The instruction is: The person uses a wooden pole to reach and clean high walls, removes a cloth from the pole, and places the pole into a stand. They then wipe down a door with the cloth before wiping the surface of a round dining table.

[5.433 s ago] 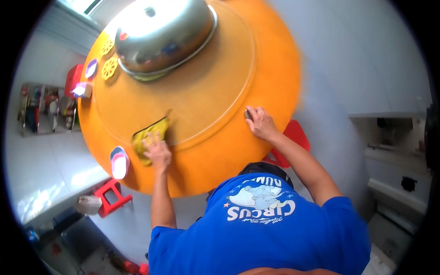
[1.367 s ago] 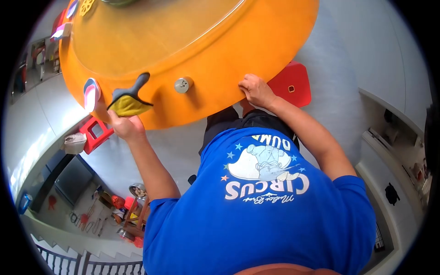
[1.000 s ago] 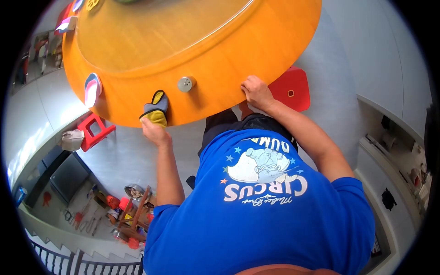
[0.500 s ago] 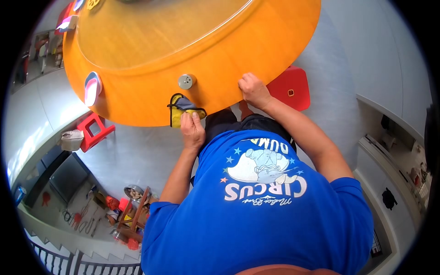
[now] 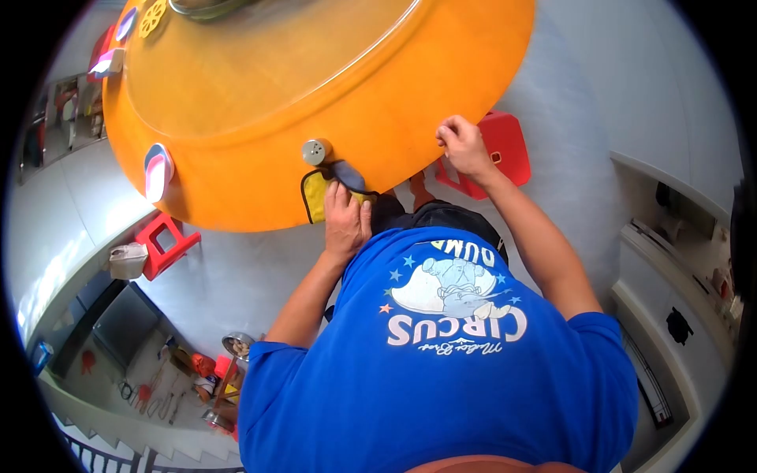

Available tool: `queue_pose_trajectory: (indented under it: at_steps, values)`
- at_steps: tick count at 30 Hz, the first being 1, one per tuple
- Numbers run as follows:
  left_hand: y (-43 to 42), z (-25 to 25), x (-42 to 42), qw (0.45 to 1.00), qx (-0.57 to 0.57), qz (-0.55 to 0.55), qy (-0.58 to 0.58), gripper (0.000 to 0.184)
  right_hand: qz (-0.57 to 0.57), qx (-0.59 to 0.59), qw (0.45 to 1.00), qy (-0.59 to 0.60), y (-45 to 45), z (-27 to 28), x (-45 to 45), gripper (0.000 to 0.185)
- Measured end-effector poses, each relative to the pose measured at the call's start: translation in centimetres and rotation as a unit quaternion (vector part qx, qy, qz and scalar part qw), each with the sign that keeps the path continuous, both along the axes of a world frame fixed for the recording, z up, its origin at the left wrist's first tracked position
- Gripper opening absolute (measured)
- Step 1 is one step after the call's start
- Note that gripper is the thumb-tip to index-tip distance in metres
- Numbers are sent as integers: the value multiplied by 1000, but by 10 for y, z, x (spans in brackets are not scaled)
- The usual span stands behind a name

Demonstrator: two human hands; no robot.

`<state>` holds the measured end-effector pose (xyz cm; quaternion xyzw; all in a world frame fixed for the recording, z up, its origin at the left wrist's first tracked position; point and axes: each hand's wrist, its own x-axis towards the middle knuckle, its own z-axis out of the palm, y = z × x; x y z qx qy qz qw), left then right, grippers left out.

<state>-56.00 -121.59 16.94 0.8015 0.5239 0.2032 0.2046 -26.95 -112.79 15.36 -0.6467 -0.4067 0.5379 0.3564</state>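
Observation:
On the near edge of the orange round table (image 5: pixel 236 181), my left hand (image 5: pixel 345 219) presses on a yellow and grey cloth with black trim (image 5: pixel 315 195). Its fingers lie together over the cloth. Just beyond the cloth stands a small metal shaker with a holed top (image 5: pixel 316 151), close to the cloth's upper edge. My right hand (image 5: pixel 464 143) is curled at the table's right edge, above a red stool, and nothing can be made out in its fingers.
Pink and blue dishes (image 5: pixel 158 172) sit at the table's left edge. A yellow flower-shaped trivet (image 5: pixel 152 17) and a tissue box (image 5: pixel 109 63) are farther back. One red stool (image 5: pixel 505 148) stands at the right, another (image 5: pixel 167 244) at the lower left.
The cloth and my left hand have moved right along the table's near edge, up to the shaker. My right hand has shifted slightly right, off the tabletop edge.

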Motion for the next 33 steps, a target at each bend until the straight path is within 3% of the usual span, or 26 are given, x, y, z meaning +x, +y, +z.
queue_pose_trajectory:
  at_steps: [3, 5, 8, 10, 11, 13, 18, 21, 33]
  values:
    - [12, -16, 21, 995, -42, -55, 78, 46, -58, -37, 994, 87, -14, 12, 28, 12]
    - [23, -27, 35, 989, -49, -81, 111, 57, 80, 145, 976, -141, -29, -11, 51, 12]
    - [37, -36, 59, 994, -39, -34, 98, 61, 32, 109, 984, -140, -51, -6, 65, 8]
    - [40, -45, 61, 995, -13, -21, 93, 59, -47, 54, 995, -76, -50, 21, 44, 7]
    - [38, -48, 61, 996, -2, -17, 91, 57, -33, 5, 995, -98, -46, 32, 35, 7]
    - [39, -51, 61, 996, 1, -15, 84, 55, 0, 76, 993, -93, -44, 14, 19, 10]
    - [39, -48, 59, 997, -3, -12, 72, 54, 73, 102, 988, -92, -22, -1, -19, 8]
    - [38, -44, 60, 998, -3, -3, 66, 53, 96, 210, 962, -147, -14, -15, -30, 7]
    - [40, -43, 59, 999, 3, 18, 36, 51, 286, 283, 853, -333, -10, -24, -37, 2]
